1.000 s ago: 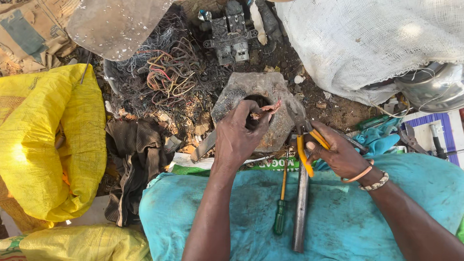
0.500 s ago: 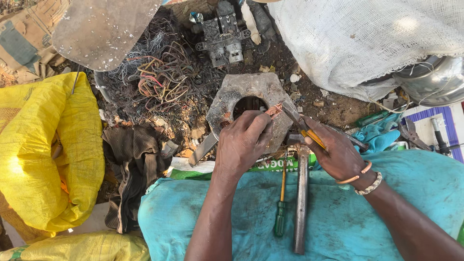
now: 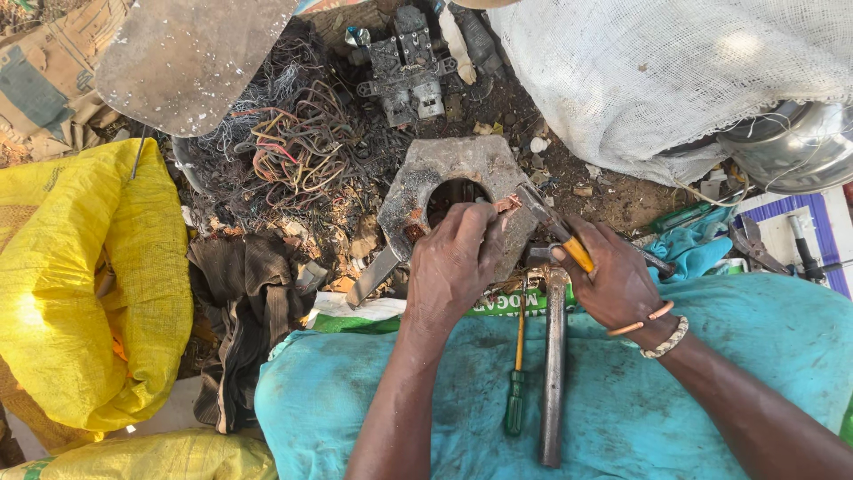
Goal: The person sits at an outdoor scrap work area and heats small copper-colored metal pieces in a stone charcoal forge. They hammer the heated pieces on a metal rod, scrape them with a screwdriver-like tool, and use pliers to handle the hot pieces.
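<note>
An outdoor scrap-salvage spot on bare dirt. A heap of tangled wires (image 3: 293, 151), a stripped motor (image 3: 407, 67), sacks (image 3: 89, 284) and a hammer (image 3: 553, 364) lie around a worn metal block (image 3: 444, 173)

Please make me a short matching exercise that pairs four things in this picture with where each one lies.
Things:
1. pliers
2. screwdriver
3. yellow sack
4. tangled wires

Places:
A. far left
B. on the teal cloth, beside the hammer
C. above and left of the grey metal housing
D. in the right hand

Pairs: 1-D, 2-B, 3-A, 4-C
</note>
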